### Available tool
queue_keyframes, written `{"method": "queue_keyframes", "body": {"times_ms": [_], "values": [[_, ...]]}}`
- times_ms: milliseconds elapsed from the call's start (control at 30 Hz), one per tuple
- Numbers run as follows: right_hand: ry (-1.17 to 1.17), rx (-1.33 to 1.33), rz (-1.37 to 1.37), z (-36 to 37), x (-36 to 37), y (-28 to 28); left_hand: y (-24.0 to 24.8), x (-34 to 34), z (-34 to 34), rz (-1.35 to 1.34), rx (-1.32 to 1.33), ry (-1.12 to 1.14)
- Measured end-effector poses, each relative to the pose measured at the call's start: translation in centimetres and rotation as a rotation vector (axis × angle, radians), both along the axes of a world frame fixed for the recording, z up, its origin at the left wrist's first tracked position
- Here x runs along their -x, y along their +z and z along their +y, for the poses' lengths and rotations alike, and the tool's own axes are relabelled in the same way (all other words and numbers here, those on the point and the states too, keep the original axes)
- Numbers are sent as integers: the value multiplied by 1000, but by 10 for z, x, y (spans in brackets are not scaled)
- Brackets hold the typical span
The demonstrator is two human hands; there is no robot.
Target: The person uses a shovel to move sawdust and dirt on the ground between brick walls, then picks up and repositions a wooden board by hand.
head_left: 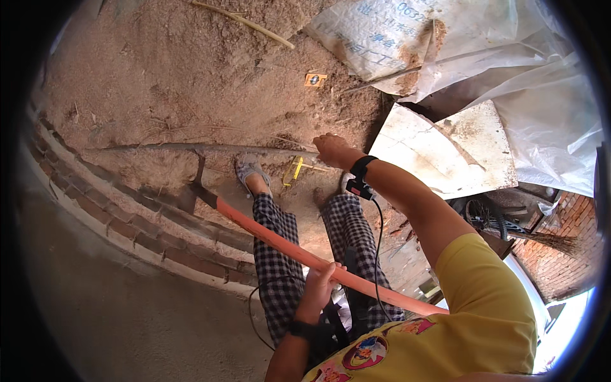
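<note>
My left hand is wrapped around the orange-red handle of a long tool, held slantwise across my legs. The handle's upper end passes by my yellow shirt. At its lower end sits a dark metal head, resting by the dirt near the brick edging; its exact shape is hard to make out. My right hand is stretched forward above the ground with its fingers curled in, and whatever may be in them is hidden. A small yellow piece lies on the dirt below it, beside my foot.
Loose brown dirt spreads ahead, with a dry stalk and a small orange-yellow card on it. White plastic sacks and a pale broken board lie right. Curved brick edging borders concrete. A wheel stands farther right.
</note>
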State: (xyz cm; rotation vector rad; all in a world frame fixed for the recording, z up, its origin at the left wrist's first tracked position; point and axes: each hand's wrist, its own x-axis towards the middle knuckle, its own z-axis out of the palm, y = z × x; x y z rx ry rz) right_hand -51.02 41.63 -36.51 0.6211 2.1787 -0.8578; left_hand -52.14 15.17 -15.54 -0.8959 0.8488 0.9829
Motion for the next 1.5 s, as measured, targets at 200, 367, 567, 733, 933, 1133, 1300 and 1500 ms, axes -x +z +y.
{"method": "queue_keyframes", "body": {"times_ms": [200,367,567,733,933,1133,1300,1500], "values": [[184,-106,-164,-64,59,-117,-11,14,4,-116,-84,30],[274,-192,-231,-83,52,-155,-20,12,8,-183,-156,-12],[-152,60,-51,-46,75,-46,-15,14,8,-119,-145,42],[-113,-20,157,-1,52,88,-30,-13,-21,-30,-165,67],[-165,-78,138,55,-16,267,14,0,2,75,-35,126],[-95,-144,334,72,-11,422,82,41,78,172,207,290],[-154,-296,410,114,10,520,74,55,85,30,49,195],[-552,-1849,629,288,37,861,82,91,72,-56,-72,99]]}}
